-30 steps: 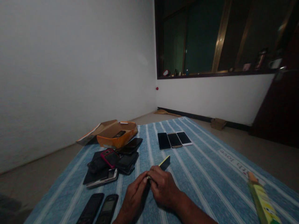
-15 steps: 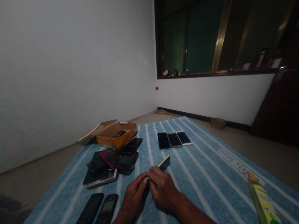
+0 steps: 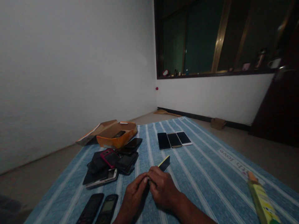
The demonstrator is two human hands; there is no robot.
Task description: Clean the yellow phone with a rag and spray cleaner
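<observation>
A slim dark phone with a yellow edge (image 3: 164, 163) is tilted up between my two hands above the striped cloth. My right hand (image 3: 162, 188) is closed around its near part, fingers curled over the edge. My left hand (image 3: 133, 194) is closed against the same phone, its thumb meeting my right thumb at the near end. Most of the phone is hidden by my fingers. Left of my hands lies a messy pile of phones (image 3: 111, 158), one with a pink frame. Two keypad phones, one (image 3: 90, 207) beside the other (image 3: 107, 207), lie nearest my left wrist.
Three phones lie side by side: black (image 3: 163, 141), gold (image 3: 174, 140) and white (image 3: 184, 138). Behind the pile an open orange box (image 3: 112, 142) holds a small phone. A yellow carton (image 3: 263, 199) lies at the right on the blue striped cloth (image 3: 198, 174).
</observation>
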